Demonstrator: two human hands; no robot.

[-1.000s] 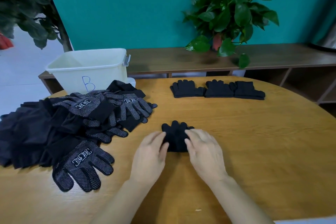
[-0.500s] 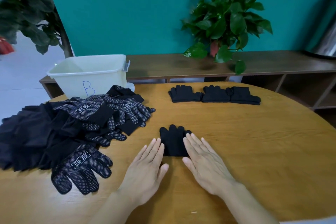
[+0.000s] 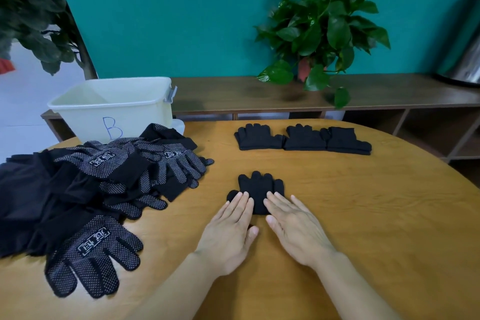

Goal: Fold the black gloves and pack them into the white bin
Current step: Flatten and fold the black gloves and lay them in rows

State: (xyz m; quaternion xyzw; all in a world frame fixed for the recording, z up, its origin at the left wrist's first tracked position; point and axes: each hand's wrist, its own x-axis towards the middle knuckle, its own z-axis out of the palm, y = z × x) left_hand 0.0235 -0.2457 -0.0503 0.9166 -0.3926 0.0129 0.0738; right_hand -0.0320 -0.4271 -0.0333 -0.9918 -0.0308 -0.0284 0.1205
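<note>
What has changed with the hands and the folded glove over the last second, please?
Both hands have flattened out: the left hand and right hand, earlier cupped over the folded glove, have slid back toward the person, so only their straight fingertips now rest on its near edge. Nothing was picked up. The glove, the row of folded gloves, the loose pile and the bin stayed put.
</note>
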